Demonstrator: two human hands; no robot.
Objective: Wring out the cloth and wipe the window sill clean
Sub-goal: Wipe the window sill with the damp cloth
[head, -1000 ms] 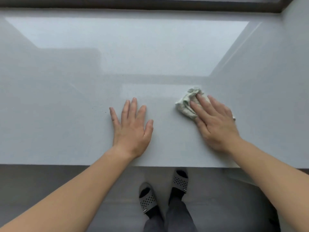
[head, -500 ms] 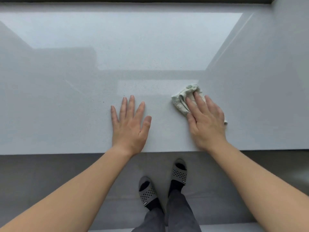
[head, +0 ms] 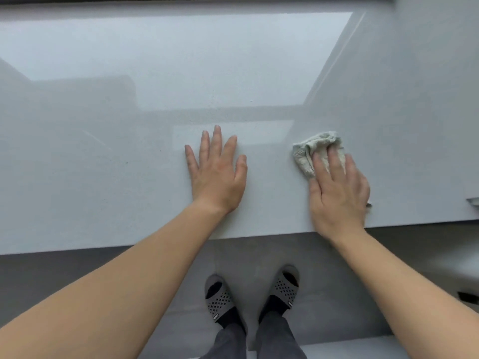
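cloth (head: 308, 149) lies under flat right fingers (head: 337, 165), left fingers (head: 216, 143) splayed on sill (head: 103, 177), perhaps paper (head: 473, 202) at edge.

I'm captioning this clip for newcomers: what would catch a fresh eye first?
The right hand presses a crumpled pale cloth onto the glossy window sill, right of centre. The left hand lies flat and spread to its left; below the sill's edge, two grey slippers stand on the floor.

Pale green-white cloth (head: 308, 151); glossy light-grey sill (head: 103, 177); grey slippers (head: 220, 299), black cross-pattern perforations
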